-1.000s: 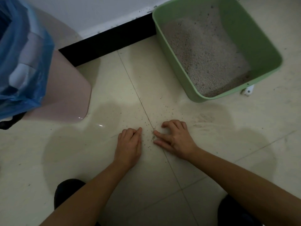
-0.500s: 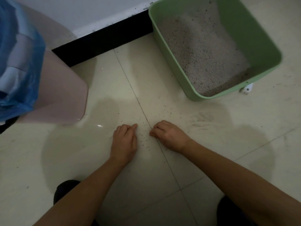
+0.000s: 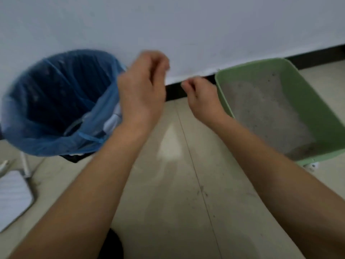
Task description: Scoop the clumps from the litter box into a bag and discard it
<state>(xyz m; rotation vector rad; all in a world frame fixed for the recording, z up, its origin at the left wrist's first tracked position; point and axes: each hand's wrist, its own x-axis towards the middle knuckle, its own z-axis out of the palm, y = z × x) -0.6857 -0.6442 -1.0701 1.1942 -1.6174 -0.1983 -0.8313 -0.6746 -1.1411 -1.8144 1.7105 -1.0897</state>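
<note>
**Fig.** Head view, left to right. The blue bag (image 3: 56, 109) lines a bin at the far left edge of the floor (image 3: 177, 184), against the wall, with its mouth open. The left hand (image 3: 141, 90) hangs in the air just beside the bag's right rim. Its fingers bend toward the thumb, but blur hides how tightly they close and whether they carry anything. The right hand (image 3: 201, 98) is between bag and litter box (image 3: 317, 101), fingers curled in to the thumb as in a pinch, with nothing visible between them. The litter box sits at the far right edge of the floor, touching the black skirting (image 3: 173, 90), with grey litter (image 3: 265, 113) banked inside.

Risks, as judged: neither hand is over the bag's mouth, so any grains let go here would likely land on the floor. A hand brushing the slack rim could pull the bag off the bin.

No brand, label or writing is legible.
</note>
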